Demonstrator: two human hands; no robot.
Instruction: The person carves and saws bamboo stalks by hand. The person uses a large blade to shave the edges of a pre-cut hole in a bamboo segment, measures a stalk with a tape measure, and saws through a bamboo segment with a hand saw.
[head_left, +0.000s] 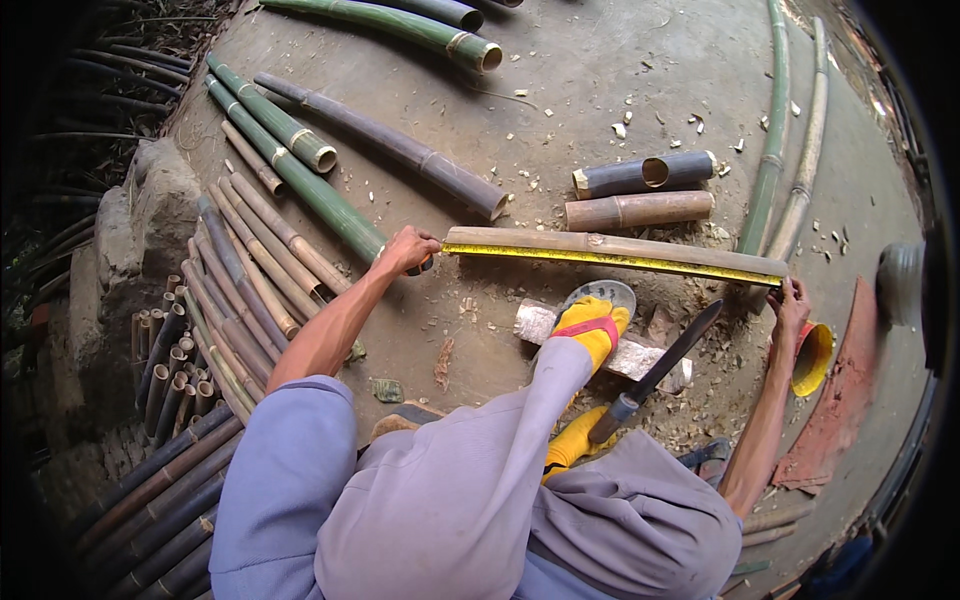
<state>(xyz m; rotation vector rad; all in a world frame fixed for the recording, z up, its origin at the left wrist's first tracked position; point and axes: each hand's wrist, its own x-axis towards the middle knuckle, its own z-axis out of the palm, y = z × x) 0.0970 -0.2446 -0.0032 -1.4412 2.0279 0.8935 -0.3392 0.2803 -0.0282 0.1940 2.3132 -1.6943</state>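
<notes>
A yellow tape measure (610,258) is stretched along the near edge of a split bamboo piece (575,240), which lies crosswise ahead of me. My left hand (410,249) is closed at the left end of the tape; a small dark and orange part shows below its fingers. At the other end my right hand (790,303) pinches the tape against the bamboo's right tip. A large knife (680,345) with a dark blade slants between the bamboo and my knees, its handle beside my yellow-socked foot. Below the bamboo, my other foot, in a sandal (598,310), rests by a pale chopped block (640,360).
Two short bamboo sections (640,208) lie beyond, the dark one with a round hole. Green poles (300,165) and a stack of brown poles (250,290) spread at left. Long poles (775,130) stretch away at right, near a yellow-lined round container (812,360) and a reddish sheet (835,400). Chips litter the ground.
</notes>
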